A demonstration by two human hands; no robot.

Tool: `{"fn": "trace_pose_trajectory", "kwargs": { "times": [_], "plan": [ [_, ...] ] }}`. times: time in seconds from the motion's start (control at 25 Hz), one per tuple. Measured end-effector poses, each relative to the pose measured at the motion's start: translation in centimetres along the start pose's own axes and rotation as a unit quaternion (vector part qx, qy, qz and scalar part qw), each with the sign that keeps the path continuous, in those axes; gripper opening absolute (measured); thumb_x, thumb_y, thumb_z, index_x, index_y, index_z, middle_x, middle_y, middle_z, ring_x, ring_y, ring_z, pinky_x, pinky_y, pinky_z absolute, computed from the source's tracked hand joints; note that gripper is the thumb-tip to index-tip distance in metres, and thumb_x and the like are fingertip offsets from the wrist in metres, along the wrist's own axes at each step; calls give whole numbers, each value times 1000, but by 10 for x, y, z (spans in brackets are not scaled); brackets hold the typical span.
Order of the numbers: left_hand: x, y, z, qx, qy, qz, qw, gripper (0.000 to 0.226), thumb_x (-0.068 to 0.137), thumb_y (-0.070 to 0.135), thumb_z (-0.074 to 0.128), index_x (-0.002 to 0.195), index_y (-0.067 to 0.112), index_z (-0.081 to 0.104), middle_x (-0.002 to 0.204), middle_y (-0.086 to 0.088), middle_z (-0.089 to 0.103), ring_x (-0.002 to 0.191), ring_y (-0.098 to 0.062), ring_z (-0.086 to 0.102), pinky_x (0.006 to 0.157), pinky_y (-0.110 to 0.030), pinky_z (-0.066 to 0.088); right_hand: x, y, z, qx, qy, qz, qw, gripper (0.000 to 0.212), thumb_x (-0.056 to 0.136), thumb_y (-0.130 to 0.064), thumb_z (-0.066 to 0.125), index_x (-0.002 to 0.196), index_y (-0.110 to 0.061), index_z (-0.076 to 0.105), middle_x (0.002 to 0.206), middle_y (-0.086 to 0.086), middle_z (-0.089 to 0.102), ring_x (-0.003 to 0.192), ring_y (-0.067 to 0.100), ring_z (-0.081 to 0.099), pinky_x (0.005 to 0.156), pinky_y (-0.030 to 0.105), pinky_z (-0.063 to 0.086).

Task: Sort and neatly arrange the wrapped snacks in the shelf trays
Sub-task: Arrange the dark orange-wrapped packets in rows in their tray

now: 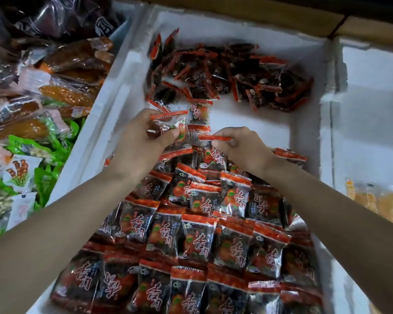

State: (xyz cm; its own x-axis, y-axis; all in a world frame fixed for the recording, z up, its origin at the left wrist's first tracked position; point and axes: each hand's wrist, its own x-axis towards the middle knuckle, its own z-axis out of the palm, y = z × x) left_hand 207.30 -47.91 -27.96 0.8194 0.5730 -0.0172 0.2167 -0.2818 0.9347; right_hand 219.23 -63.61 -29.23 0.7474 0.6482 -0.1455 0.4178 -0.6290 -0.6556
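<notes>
Foam tray [304, 132]: one white foam tray holds all the red-and-black packets. It looks light and crumbly at the rim, so it is best not leaned on.
Side trays: two. The left one carries mixed snacks [43, 155] in green, orange and pink wrappers. The right one [372, 98] shows a few yellow packets [377, 202], too blurred to count.
Laid rows [197, 234]: at least five overlapping rows fill the near half of the tray, roughly five or six packets across in the nearer rows. There are several dozen in all, and an exact count is hidden by the overlap and the arms.
Loose heap [225, 71]: one jumbled pile lies at the far end, dozens of packets, uncountable. Bare tray floor lies between the heap and the rows.
Left hand [136, 143]: the grip is curled round a small bunch of packets [170, 123] above the end of the rows. It holds at least two; the rest are hidden.
Right hand [238, 143]: the grip pinches one packet [214, 138] by its red sealed edge, thumb under and fingers over, just beside the left hand's bunch.
Handling: each packet is probably light, with glossy film that is slippery and crinkles. The flat crimped red seal is likely the surest place to hold. The filling looks soft, so a light pinch should be enough.
</notes>
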Motion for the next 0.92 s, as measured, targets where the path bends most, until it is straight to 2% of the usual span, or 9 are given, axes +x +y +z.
{"fn": "trace_pose_trajectory", "kwargs": {
  "times": [0.08, 0.2, 0.28, 0.36, 0.48, 0.6, 0.76, 0.84, 0.92],
  "plan": [
    [-4, -3, 0, 4, -4, 1, 1000, 16, 87, 21, 66, 88, 33, 55, 86, -2, 68, 79, -15, 65, 72, -32, 52, -2, 0, 0, -7, -1, -10, 1000, 14, 93, -25, 57, 95, -19, 69, 85, 1, 64, 71, 11, 54, 57, 9, 37],
    [-8, -4, 2, 6, -1, -1, 1000, 17, 88, 21, 65, 100, 25, 54, 86, 11, 63, 78, 1, 59, 71, -13, 46, -7, 3, 2, -45, -13, -2, 999, 19, 94, -30, 55, 105, -19, 65, 87, -1, 64, 78, 14, 58, 58, 22, 39],
    [-8, -6, 4, 1, -4, -18, 1000, 29, 90, 20, 62, 117, 13, 52, 99, 3, 64, 93, -8, 60, 84, -19, 46, -9, 4, 2, -94, -23, -6, 995, 26, 94, -31, 53, 116, -19, 60, 97, 0, 60, 93, 17, 57, 69, 23, 40],
    [-9, -8, 7, -4, -30, -23, 999, 32, 94, 14, 56, 124, 7, 49, 104, 0, 63, 101, -15, 59, 92, -25, 44, -12, 0, 0, -154, 9, -38, 987, 38, 95, -33, 50, 131, -18, 50, 119, 4, 52, 113, 18, 48, 91, 24, 36],
    [-16, -6, 13, 19, -93, 13, 995, 20, 94, 6, 52, 112, 15, 49, 90, 6, 57, 85, -8, 55, 76, -11, 40, -25, -21, -3, -19, 51, -104, 993, 44, 94, -32, 50, 136, -21, 43, 120, -8, 49, 110, 5, 47, 92, 15, 35],
    [-22, -6, 16, 27, -118, 58, 991, 26, 91, 9, 59, 110, 23, 48, 95, 6, 60, 90, -4, 59, 80, -12, 44, -33, -37, -3, 55, -20, -106, 993, 39, 84, -32, 65, 122, -25, 56, 102, -13, 61, 88, -2, 56, 76, 9, 42],
    [-23, -7, 15, 19, -56, 61, 996, 30, 90, 9, 61, 110, 22, 43, 94, 10, 59, 82, 10, 57, 73, -4, 41, -18, -36, -13, 69, 7, -63, 996, 11, 79, -23, 73, 82, -29, 63, 82, -7, 65, 77, 12, 62, 67, 26, 49],
    [-26, -9, 11, 121, -69, 94, 986, 28, 91, 16, 60, 114, 23, 46, 103, 12, 58, 91, 11, 50, 79, -1, 35, -6, -32, -22, 98, 71, -33, 992, 17, 85, -17, 68, 76, -30, 59, 78, -12, 62, 78, 11, 62, 73, 27, 52],
    [-29, -20, 7, 289, -113, 167, 936, 33, 90, 28, 59, 122, 20, 54, 118, 6, 57, 112, -6, 43, 94, -14, 31, 5, -29, -23, 101, 106, -21, 989, 6, 87, -21, 65, 83, -25, 63, 79, -10, 65, 80, 8, 64, 82, 30, 53]
  ]
}}
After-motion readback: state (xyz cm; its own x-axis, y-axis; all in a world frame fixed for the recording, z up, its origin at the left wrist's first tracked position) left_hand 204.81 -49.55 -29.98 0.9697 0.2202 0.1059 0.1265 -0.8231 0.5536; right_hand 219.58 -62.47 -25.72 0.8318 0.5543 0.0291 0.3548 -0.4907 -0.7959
